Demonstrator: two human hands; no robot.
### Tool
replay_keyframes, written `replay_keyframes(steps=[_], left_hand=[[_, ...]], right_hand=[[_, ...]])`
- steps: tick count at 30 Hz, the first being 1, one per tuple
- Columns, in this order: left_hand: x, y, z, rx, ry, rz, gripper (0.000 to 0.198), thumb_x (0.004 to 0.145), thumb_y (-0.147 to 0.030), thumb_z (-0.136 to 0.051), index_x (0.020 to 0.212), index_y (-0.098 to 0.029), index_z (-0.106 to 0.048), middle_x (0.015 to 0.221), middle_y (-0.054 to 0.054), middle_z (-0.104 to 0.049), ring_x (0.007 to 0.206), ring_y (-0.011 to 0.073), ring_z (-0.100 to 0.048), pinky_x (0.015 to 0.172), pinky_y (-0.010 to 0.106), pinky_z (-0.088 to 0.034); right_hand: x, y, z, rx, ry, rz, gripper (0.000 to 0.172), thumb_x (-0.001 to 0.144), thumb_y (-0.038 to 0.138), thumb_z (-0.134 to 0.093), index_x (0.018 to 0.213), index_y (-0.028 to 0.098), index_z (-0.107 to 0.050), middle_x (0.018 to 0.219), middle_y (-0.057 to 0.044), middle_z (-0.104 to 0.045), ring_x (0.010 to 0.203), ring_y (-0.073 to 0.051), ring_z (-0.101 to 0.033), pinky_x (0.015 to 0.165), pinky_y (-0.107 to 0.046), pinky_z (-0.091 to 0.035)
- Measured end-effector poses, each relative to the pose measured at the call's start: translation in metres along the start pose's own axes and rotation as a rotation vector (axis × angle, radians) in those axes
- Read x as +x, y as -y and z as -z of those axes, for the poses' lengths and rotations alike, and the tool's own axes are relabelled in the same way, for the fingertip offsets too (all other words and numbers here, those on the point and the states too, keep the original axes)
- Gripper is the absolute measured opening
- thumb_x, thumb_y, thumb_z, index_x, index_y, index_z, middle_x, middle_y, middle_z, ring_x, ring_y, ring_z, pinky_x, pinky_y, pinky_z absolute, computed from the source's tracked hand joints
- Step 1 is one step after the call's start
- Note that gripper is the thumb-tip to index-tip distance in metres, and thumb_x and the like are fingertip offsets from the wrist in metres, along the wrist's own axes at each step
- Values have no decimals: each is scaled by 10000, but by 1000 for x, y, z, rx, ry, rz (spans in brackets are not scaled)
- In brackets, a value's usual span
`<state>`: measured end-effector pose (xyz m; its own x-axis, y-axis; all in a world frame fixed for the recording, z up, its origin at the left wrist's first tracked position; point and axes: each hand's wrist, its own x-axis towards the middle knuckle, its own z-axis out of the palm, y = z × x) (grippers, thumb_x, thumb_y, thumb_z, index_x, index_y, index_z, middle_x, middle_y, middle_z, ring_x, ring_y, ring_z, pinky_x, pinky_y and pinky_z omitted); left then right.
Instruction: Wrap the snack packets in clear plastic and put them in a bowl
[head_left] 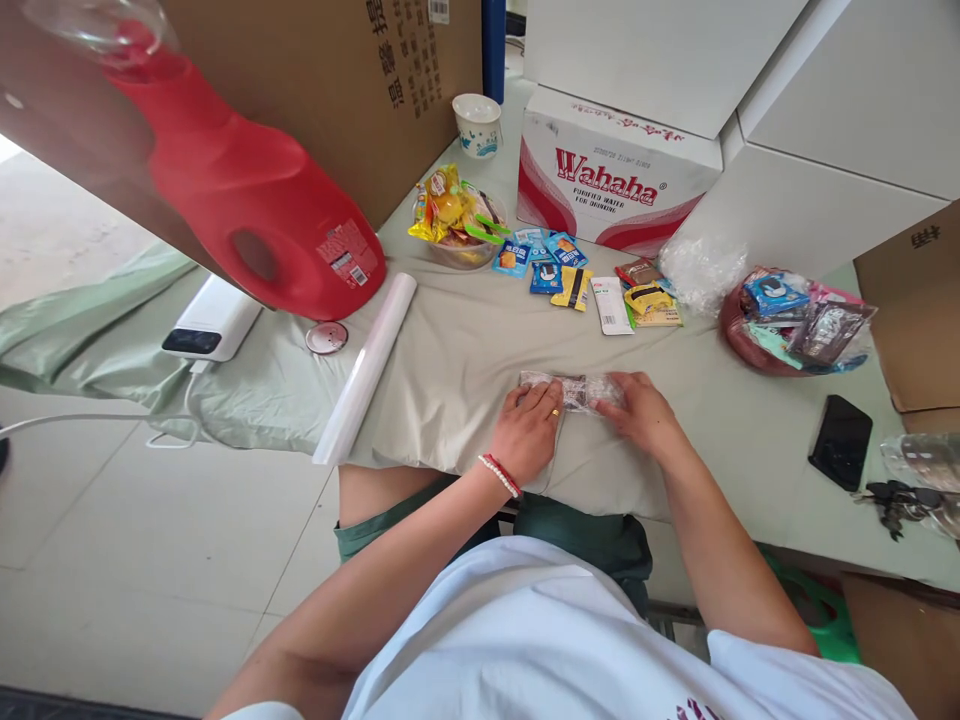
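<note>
A small dark packet in clear, crinkled plastic wrap (574,392) lies on the cloth-covered table in front of me. My left hand (531,425) rests over its left end, with the fingers bent over it and the thumb out of sight. At the right end, my right hand (634,408) grips the clear wrap between thumb and fingers. Glare and my fingers hide part of the packet. Left of my hands, a roll of clear plastic film (367,365) lies slantwise.
Several snack packets (559,268) lie beyond my hands, beside a snack-filled bowl (457,255). A brown bowl of packets (739,345) and a phone (840,442) are on the right. On the left stand a red bottle (277,200) and a white power bank (214,318). A Wahaha box (611,180) stands behind.
</note>
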<state>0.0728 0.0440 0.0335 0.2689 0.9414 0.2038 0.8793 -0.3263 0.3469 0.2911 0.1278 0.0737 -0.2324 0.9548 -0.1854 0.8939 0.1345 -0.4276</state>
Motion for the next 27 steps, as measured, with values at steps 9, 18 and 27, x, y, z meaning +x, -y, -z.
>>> replay_keyframes(steps=[9,18,27], left_hand=[[11,1,7,-58,22,-1,379,934,-81,-467,1198,-137,-734,1313,172,-719,1309,332,-612,1113,517,-482],[-44,65,36,-463,-260,145,276,942,-179,-477,998,-223,-744,1297,73,-742,1172,220,-715,1047,408,-578],[-40,83,15,-91,-355,178,217,944,-188,-510,918,-178,-725,1065,113,-771,1013,270,-695,941,439,-560]], right_hand=[[25,88,-5,-102,-8,252,186,987,269,-533,1001,199,-705,984,-73,-732,863,-213,-625,735,-296,-410],[4,97,-55,-228,-67,525,612,1000,619,-561,1361,126,-607,1282,-174,-594,1174,-337,-481,1010,-459,-431],[17,103,-52,-261,-131,452,323,1013,283,-591,1301,151,-651,1261,-156,-640,1154,-326,-530,984,-472,-496]])
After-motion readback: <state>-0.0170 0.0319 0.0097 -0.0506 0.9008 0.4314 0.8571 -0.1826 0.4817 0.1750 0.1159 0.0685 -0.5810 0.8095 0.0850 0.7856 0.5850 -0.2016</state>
